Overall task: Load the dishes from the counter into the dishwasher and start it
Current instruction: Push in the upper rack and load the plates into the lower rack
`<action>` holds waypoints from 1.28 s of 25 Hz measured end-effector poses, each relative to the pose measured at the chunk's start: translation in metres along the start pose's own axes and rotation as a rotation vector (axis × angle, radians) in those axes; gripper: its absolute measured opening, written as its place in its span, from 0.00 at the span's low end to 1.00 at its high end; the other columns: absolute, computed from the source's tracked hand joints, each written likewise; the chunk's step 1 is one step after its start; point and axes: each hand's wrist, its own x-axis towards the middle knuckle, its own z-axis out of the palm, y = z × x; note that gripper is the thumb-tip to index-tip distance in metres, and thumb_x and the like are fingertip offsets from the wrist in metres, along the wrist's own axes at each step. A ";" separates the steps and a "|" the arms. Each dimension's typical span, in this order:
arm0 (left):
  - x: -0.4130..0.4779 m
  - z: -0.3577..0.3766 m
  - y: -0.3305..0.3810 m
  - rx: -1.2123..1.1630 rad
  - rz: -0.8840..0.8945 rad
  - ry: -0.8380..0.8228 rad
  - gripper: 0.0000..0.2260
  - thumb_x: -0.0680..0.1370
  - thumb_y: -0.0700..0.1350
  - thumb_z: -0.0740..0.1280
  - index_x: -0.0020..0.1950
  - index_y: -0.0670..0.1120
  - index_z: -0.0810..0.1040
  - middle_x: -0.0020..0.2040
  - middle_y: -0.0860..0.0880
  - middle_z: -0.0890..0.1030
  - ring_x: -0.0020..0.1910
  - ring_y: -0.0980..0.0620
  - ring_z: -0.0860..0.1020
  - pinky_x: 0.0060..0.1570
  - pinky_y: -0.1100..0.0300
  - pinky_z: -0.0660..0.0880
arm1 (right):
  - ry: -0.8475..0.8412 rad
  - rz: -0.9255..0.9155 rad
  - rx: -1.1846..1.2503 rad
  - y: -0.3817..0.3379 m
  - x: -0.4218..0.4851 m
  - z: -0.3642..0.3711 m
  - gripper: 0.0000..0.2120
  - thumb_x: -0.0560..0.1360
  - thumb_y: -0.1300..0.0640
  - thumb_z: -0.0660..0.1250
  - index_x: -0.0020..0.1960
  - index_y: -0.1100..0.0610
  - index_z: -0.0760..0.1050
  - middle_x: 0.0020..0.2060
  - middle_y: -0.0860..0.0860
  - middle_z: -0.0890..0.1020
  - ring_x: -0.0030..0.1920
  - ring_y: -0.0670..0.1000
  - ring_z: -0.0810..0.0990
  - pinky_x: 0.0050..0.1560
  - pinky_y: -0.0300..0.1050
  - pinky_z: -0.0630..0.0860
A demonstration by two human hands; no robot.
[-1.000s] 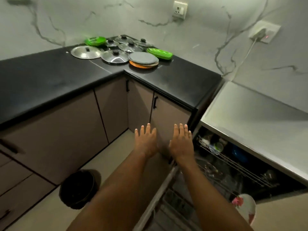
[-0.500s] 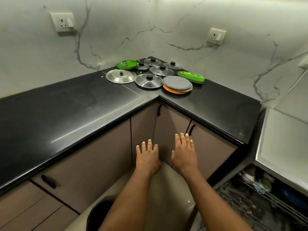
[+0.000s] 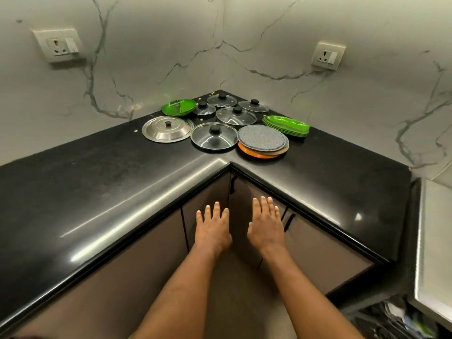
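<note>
Two flat palms: my left hand point(image 3: 212, 231) and right hand point(image 3: 265, 228) hold nothing, fingers straight; black counter point(image 3: 97, 179) carries knobbed glass lids point(image 3: 214, 135), a steel lid point(image 3: 167, 129), stacked green trays point(image 3: 286, 125)

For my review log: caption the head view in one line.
Left hand and right hand hover empty below a black counter holding pot lids, green trays and stacked plates.

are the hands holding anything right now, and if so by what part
Nothing is held. The left hand and right hand are both open and empty, in front of the cabinet doors.

Dishwasher rack point(image 3: 396, 321) at bottom right, half out of frame, contents a blur.
</note>
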 end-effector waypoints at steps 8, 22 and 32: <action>0.091 -0.018 0.017 0.029 -0.027 -0.010 0.33 0.81 0.47 0.62 0.81 0.49 0.46 0.81 0.43 0.43 0.79 0.40 0.43 0.77 0.40 0.44 | -0.027 -0.053 -0.009 0.035 0.099 0.007 0.32 0.79 0.59 0.59 0.79 0.55 0.48 0.78 0.56 0.52 0.78 0.55 0.46 0.77 0.51 0.45; 0.274 -0.053 -0.020 0.193 0.154 -0.037 0.30 0.81 0.41 0.63 0.80 0.42 0.53 0.80 0.39 0.49 0.79 0.39 0.52 0.75 0.42 0.56 | -0.073 0.039 -0.130 0.046 0.264 0.017 0.32 0.78 0.58 0.57 0.79 0.56 0.49 0.78 0.57 0.53 0.78 0.55 0.48 0.78 0.51 0.46; 0.351 -0.049 -0.015 0.197 0.236 -0.095 0.17 0.79 0.32 0.61 0.67 0.40 0.75 0.66 0.39 0.75 0.69 0.34 0.69 0.62 0.39 0.73 | -0.156 0.080 -0.204 0.037 0.344 0.049 0.34 0.78 0.56 0.62 0.79 0.54 0.49 0.78 0.57 0.54 0.78 0.57 0.49 0.77 0.55 0.49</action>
